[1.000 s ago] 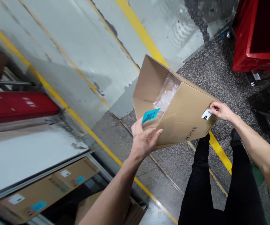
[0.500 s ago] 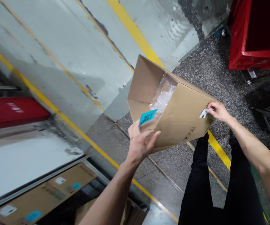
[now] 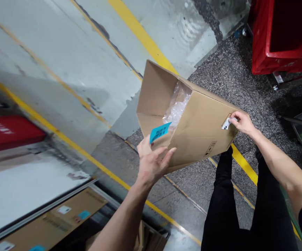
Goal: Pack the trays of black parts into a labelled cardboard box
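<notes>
An open cardboard box [image 3: 200, 129] is tilted in front of me, its opening facing up and left. Crumpled clear plastic wrap [image 3: 177, 108] shows inside. My left hand [image 3: 153, 158] is closed around the box's lower left edge, the thumb on its printed side. By those fingers a blue printed label [image 3: 160, 132] sticks up; whether they pinch it or it is stuck to the box is unclear. My right hand [image 3: 241, 122] pinches a small white label [image 3: 226, 124] against the box's printed side, towards its far end.
A red bin on wheels [image 3: 260, 52] stands at the upper right. Another red container [image 3: 9, 132] is on the left. At lower left, a cardboard piece [image 3: 59, 218] bears white and blue labels beside a white surface [image 3: 22, 188]. Yellow lines [image 3: 140, 31] cross the floor.
The view has shifted slightly, so the box and both hands appear a little further left. Both hands keep the same places on the box, and the white label stays under the right fingers.
</notes>
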Tool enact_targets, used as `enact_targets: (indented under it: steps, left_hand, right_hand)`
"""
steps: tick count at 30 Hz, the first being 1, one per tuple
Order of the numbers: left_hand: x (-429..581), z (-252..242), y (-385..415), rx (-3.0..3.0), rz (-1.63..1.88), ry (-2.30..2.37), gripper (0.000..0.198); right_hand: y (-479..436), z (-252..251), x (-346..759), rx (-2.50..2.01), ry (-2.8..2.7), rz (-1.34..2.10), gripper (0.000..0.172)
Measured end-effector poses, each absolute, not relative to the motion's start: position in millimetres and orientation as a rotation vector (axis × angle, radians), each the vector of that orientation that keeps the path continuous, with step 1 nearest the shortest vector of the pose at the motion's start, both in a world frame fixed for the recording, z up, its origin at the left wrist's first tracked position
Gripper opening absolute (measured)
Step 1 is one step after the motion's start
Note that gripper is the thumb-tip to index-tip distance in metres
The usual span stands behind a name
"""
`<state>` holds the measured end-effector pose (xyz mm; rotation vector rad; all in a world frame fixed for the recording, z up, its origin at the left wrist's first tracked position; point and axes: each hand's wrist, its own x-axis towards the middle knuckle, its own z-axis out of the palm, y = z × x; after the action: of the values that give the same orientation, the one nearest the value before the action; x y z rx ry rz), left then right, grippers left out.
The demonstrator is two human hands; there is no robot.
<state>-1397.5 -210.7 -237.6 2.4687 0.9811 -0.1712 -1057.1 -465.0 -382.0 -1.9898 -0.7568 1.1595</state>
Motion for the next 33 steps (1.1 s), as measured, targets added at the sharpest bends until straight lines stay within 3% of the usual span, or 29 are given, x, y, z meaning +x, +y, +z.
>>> enact_targets:
  steps: [10,16,18,21,24,28,33]
  left_hand:
    - [-1398,-238,-211,2.505,-0.141,0.978,0.029]
    - [-1395,-236,-209,2.489,-0.155,0.973,0.029]
    - [-1393,-234,-209,2.464,-0.193,0.981,0.027]
    - [-1391,-232,-213,2.418,-0.226,0.961,0.025]
    - [-1392,-231,-219,2.386,-0.254,0.961,0.023]
    - [-1397,-230,-225,2.329,-0.299,1.024,0.02]
    - [-1400,-228,-223,2.31,-0.251,1.01,0.016]
  right_hand:
    - [-463,-385,-1060,-2.095,-0.74,1.098,0.032]
    - [-470,-372,-1059,-2.279,-0.346,0.751,0.049]
    - [-465,-367,-1064,-2.07,-0.093,0.882,0.056]
    - [-450,-371,-1076,-1.548,0.188,1.343,0.064]
    - [-442,-388,-1095,-1.284,0.457,1.359,0.065]
    - [-457,-402,-1150,-1.189,0.535,1.306,0.076]
    - [-486,-383,-1198,-1.549,0.119,1.481,0.093]
